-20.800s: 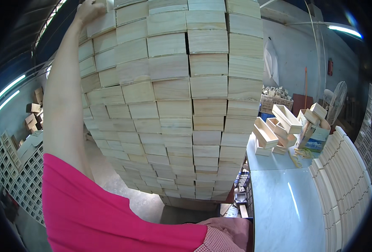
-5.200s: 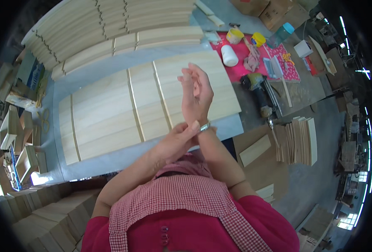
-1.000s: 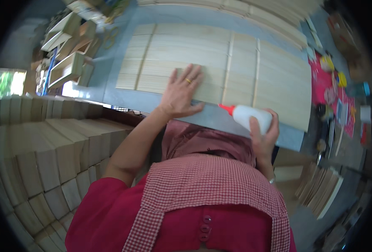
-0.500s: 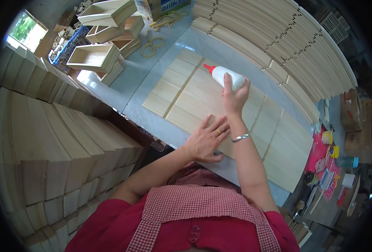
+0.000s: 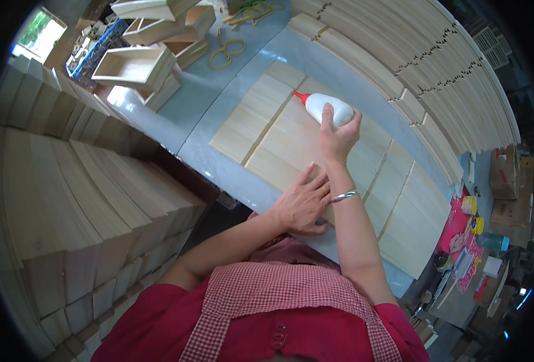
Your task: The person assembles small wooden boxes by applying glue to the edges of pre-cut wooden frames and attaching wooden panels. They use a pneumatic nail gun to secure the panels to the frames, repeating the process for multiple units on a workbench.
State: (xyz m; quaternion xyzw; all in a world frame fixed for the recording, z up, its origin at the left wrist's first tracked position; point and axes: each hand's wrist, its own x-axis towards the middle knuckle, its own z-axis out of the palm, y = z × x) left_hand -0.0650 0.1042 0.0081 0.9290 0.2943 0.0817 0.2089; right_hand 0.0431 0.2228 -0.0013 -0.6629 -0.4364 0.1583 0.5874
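My right hand is wrapped round a white squeeze bottle with a red nozzle, tilted so that the tip points to the far left. That tip is over or at a groove between flat pale wooden boards laid side by side. Whether it touches the wood, or anything comes out, I cannot tell. Fingers spread, my left hand lies flat near the boards' front edge, partly behind my right wrist. It holds nothing visible.
Small wooden boxes stand at the far left beside yellow-handled scissors. Long rows of wooden strips line the table's far side. Stacked wooden blocks rise at my left. Jars and tools sit at the right.
The whole view has shifted a little. Against the boards, the bottle's tip has moved slightly toward me along the groove. My left hand stays flat in about the same spot.
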